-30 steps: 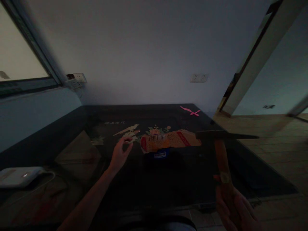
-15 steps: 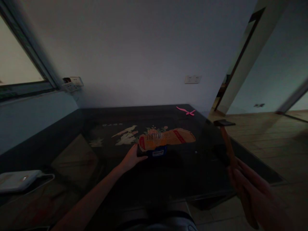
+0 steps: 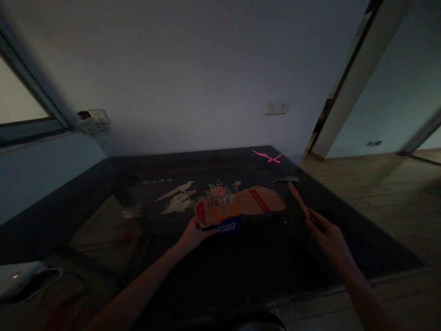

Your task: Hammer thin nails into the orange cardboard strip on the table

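Observation:
My left hand (image 3: 193,235) is closed around the left end of a tan and orange package (image 3: 241,206) with red bands and a torn-looking edge. Its blue underside carries a white label, and my thumb lies along the front. The package is low over the dark tabletop (image 3: 262,257); whether it rests there I cannot tell. On the right, my right hand (image 3: 325,234) grips the wooden handle of a hammer (image 3: 299,201). The hammer's dark, narrow head is above the table, just beyond the package's right end and apart from it.
A pink ribbon (image 3: 268,156) lies near the table's back right corner. At the left edge is a white device (image 3: 19,276) with a cable. Sockets (image 3: 276,108) are on the wall behind. The table's right edge drops to a tiled floor (image 3: 372,188).
My right hand has brought the hammer left and forward, from beyond the table's right side to over the table near the package. My left hand still holds the package. The view has shifted slightly.

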A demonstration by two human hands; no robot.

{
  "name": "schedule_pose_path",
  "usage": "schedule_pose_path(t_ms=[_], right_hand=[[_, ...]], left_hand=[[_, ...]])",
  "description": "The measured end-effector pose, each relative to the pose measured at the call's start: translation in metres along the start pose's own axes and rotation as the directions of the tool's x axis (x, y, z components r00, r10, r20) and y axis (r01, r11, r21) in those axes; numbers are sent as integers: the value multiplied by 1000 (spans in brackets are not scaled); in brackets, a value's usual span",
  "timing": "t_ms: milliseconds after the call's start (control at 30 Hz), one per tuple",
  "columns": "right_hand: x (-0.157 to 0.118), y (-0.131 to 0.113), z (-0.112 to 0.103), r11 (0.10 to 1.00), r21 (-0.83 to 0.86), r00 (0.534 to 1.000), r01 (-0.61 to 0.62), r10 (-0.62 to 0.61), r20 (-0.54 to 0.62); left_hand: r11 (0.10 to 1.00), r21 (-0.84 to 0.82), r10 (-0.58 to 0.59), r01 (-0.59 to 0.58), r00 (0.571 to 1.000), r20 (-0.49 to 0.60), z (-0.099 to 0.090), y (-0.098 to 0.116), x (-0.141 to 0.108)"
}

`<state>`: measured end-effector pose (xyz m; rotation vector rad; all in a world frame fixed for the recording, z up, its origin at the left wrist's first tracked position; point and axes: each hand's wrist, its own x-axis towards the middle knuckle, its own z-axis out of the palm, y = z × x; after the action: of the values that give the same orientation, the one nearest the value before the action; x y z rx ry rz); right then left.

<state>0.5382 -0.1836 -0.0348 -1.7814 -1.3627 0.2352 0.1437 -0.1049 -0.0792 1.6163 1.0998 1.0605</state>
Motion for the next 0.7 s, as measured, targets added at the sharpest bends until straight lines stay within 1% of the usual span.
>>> schedule_pose_path(t_ms=[167,233,300,367,433,533,600,700], right_hand=[[14,17,15,995,-95,997,-19,26,75],[16,19,18,992,-121,995,-18,29,94],[14,21,16,989,-146,994,-19,34,102],[8,23,9,985,-172,994,-30,48,103],[-1,27,-3,981,-189,992,-46,67,109],[-17,35,-23,980,-189,986,-61,89,139],[-27,38,-33,980,-186,981,-65,97,170],[-37,39,-39,984,-171,966,-44,85,242]], left_hand=[[998,62,14,-13,1000,-17,2,-2,-2],[995,97,40,-38,999,-28,2,-4,-2],[990,125,70,-66,997,-31,1,-6,-2],[987,139,87,-82,996,-34,-2,-7,0],[982,165,100,-90,993,-55,-6,-9,6],[971,203,144,-125,986,-82,-10,-13,24],[964,214,181,-160,980,-82,-7,-16,41],[958,217,207,-185,975,-83,5,-20,69]])
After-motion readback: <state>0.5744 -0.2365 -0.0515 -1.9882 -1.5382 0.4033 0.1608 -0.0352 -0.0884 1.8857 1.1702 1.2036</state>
